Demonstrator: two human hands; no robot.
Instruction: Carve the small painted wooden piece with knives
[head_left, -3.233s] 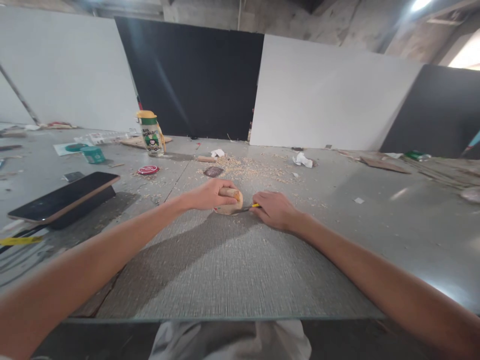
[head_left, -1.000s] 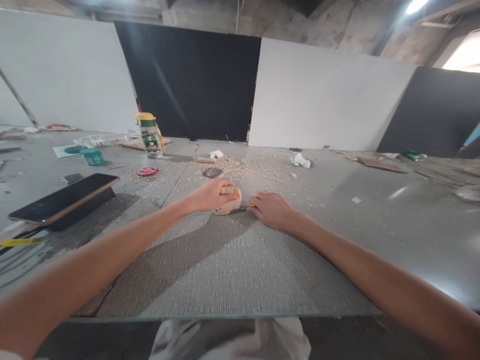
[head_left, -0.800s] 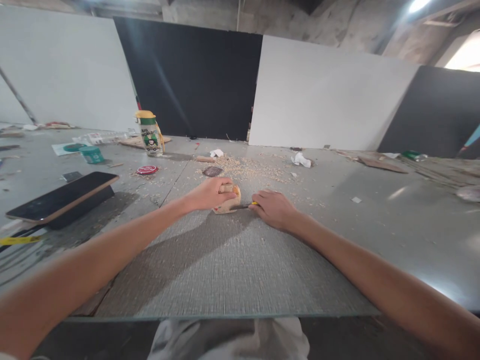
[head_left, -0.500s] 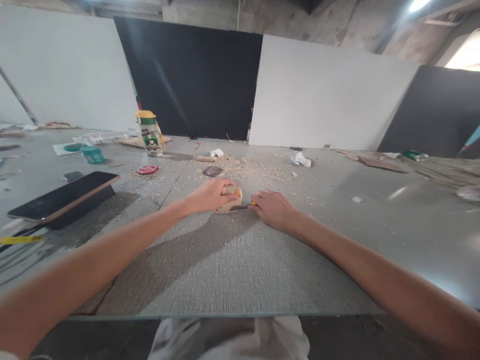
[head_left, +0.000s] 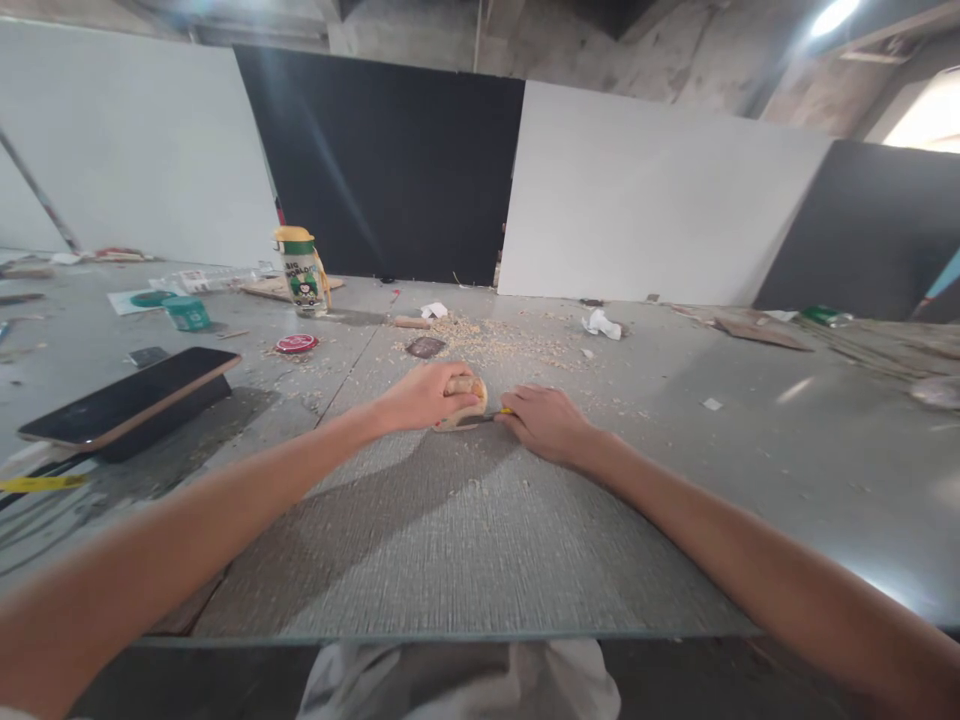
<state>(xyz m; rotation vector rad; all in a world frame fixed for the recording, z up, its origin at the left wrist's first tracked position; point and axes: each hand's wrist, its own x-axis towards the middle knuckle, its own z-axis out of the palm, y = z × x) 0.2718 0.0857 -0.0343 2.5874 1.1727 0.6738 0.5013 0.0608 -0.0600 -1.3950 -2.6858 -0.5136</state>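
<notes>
My left hand (head_left: 420,396) is closed around a pale piece of wood (head_left: 472,402) at the middle of the table, with a rounded, yellowish end showing past the fingers. A small red mark shows near its lower edge. In my right hand (head_left: 544,420) is a knife (head_left: 480,417) with a bit of yellow handle visible at the fingers. Its dark blade points left and lies against the near side of the wood. My fingers cover most of the handle, and the exact contact of the edge is too small to tell.
Wood shavings (head_left: 502,340) are scattered beyond my hands, near a dark flat patch (head_left: 426,347) and crumpled tissue (head_left: 602,324). To the left are a phone (head_left: 131,395) on a stand, a red round lid (head_left: 297,343), a teal jar (head_left: 186,313) and a water bottle (head_left: 304,272). Upright boards (head_left: 382,170) stand behind.
The whole view has shifted slightly, so the scene sits a little lower. Both hands keep their grips, and the blade shows a little more plainly against the wood.
</notes>
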